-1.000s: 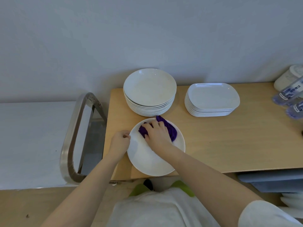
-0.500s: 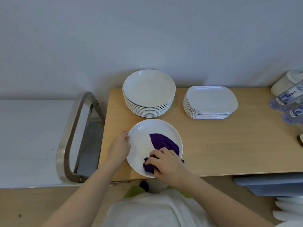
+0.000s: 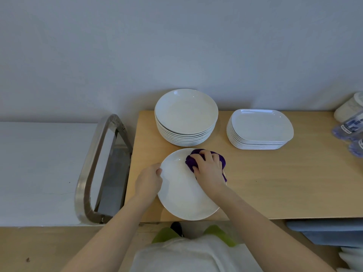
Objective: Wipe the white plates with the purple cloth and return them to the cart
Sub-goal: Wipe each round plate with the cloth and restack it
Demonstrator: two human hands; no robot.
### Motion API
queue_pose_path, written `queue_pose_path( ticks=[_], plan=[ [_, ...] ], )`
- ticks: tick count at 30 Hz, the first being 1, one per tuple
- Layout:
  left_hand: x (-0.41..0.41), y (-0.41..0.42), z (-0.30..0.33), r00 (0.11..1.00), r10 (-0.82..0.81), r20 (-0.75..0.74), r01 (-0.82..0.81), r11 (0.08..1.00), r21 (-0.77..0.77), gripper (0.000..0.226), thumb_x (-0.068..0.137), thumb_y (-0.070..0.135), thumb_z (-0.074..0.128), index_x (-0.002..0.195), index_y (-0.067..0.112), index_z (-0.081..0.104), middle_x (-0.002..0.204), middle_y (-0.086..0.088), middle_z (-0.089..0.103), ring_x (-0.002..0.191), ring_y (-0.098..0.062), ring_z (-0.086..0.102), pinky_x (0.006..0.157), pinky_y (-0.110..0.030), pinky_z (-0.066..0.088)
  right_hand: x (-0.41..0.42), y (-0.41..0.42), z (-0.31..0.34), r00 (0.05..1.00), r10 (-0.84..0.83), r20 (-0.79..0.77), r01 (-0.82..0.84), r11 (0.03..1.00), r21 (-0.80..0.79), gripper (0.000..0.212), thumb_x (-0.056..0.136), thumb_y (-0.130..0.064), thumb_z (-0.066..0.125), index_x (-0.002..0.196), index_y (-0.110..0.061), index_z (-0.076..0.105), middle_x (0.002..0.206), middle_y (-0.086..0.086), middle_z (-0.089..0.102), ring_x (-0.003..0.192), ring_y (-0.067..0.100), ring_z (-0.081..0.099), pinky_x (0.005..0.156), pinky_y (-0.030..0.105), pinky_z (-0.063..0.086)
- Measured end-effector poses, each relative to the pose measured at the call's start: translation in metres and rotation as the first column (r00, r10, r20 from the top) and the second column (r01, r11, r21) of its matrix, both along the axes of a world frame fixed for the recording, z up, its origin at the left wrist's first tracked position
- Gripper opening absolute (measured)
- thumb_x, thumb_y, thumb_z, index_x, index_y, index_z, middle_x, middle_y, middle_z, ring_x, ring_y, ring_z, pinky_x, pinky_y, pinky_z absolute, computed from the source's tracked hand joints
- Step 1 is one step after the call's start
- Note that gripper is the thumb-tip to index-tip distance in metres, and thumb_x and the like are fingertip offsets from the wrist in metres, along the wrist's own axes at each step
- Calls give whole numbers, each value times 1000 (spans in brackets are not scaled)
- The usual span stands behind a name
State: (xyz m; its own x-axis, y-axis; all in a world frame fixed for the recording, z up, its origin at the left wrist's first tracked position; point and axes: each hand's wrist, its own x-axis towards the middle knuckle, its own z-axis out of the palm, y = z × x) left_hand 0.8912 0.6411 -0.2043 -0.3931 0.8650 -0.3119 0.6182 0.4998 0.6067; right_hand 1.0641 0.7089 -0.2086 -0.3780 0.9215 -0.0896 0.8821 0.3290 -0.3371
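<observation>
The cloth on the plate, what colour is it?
The cloth is dark purple, in the head view.

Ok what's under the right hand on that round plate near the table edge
A bunched purple cloth lies under the right hand, pressed onto the round white plate at its far right side. The hand covers the cloth's middle and the plate surface beneath it, so those stay unseen.

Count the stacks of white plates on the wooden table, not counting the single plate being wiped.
2. The round stack sits at the table's back left, just behind the plate being wiped. The rectangular stack sits to its right. More white dishes show at the lower right edge, partly cut off.
</observation>
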Motion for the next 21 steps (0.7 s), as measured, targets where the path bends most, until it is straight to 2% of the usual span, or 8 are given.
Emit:
queue_pose_path(
  ticks=[4, 6, 8, 10, 12, 14, 17, 21],
  plan=[
    [-4, 2, 0, 999, 2, 39, -1, 1000, -23, 30, 100, 14, 37, 117, 16, 62, 94, -2, 66, 80, -18, 57, 60, -26, 40, -26, 3, -2, 995, -7, -101, 3, 999, -40, 39, 94, -22, 48, 133, -26, 46, 135, 0, 40, 117, 25, 36, 101, 37, 33],
    [-5, 3, 0, 998, 0, 71, 2, 1000, -31, 33, 100, 14, 38, 127, 15, 57, 106, -5, 66, 92, -21, 58, 67, -26, 44, -35, 0, -3, 987, 67, -144, -74, 996, -45, 40, 93, -23, 50, 132, -26, 47, 133, -1, 42, 116, 23, 39, 101, 35, 33],
    [-7, 3, 2, 993, 2, 122, 0, 1000, -23, 34, 100, 15, 39, 130, 14, 55, 113, -7, 65, 101, -24, 58, 80, -34, 50, -42, -7, -3, 974, 172, -146, -177, 984, -24, 39, 91, -24, 52, 130, -26, 49, 132, -3, 46, 114, 20, 41, 99, 33, 34],
    [-9, 3, 2, 984, -20, 179, 19, 1000, 9, 28, 98, 12, 41, 113, 16, 65, 99, -7, 68, 92, -25, 61, 81, -45, 52, -45, -18, -5, 958, 263, -114, -265, 964, -3, 38, 90, -25, 52, 128, -27, 50, 130, -4, 49, 111, 18, 43, 97, 33, 34],
    [-12, 4, 3, 977, -25, 210, 23, 1000, 14, 28, 95, 7, 42, 96, 20, 68, 89, -6, 69, 86, -25, 61, 79, -48, 50, -44, -32, -7, 943, 323, -82, -324, 946, 0, 35, 90, -28, 49, 126, -28, 51, 127, -5, 50, 109, 19, 44, 94, 36, 36],
    [-15, 6, 1, 977, -21, 212, 21, 1000, 1, 30, 93, 6, 43, 90, 23, 67, 87, -4, 69, 85, -23, 62, 76, -44, 51, -39, -45, -8, 924, 375, -70, -378, 926, -23, 34, 89, -30, 47, 123, -28, 51, 126, -5, 51, 109, 21, 43, 91, 37, 36],
    [-15, 8, -2, 978, -10, 207, 14, 1000, -17, 27, 94, 9, 43, 103, 21, 66, 91, 1, 67, 85, -17, 61, 67, -31, 49, -23, -58, -4, 891, 447, -75, -453, 885, -108, 34, 89, -34, 49, 122, -30, 53, 125, -7, 51, 107, 20, 41, 91, 37, 36],
    [-10, 6, -5, 985, -5, 171, 2, 1000, 18, 21, 93, 14, 48, 102, 22, 66, 86, 8, 64, 80, -11, 59, 60, -20, 42, 19, -63, 2, 874, 481, -69, -486, 858, -169, 34, 85, -27, 51, 117, -30, 57, 122, -10, 50, 101, 18, 40, 88, 34, 36]
  ],
)
